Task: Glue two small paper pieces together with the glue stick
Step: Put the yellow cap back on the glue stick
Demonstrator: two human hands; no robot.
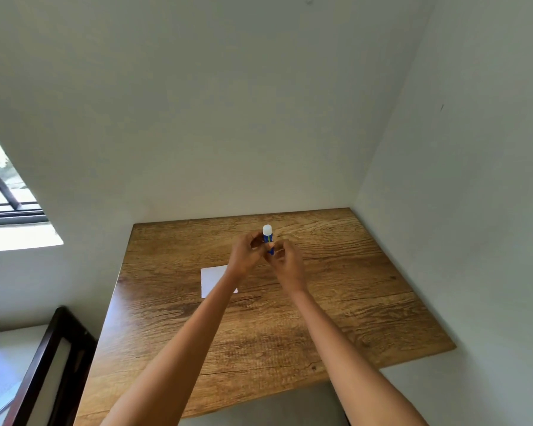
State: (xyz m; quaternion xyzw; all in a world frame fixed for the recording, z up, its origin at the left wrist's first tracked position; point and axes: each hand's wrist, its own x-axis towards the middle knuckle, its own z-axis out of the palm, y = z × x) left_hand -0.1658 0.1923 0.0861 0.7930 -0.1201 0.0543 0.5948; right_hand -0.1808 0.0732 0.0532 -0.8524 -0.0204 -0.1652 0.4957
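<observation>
While the white paper (212,279) is lying on the counter (336,290) at 7 o'clock of them, the left hand (247,252) and right hand (286,267) are both pinching the upright glue stick (268,239).

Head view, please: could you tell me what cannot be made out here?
- Paper: partly hidden by the left forearm; one piece or two, unclear.
- Glue stick: lower body covered by the left hand and right hand; label too small.
- Right hand's grip: fingers hidden.

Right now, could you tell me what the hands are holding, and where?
Both hands, left hand and right hand, grip the glue stick by its blue lower body; the white cap is free.
</observation>
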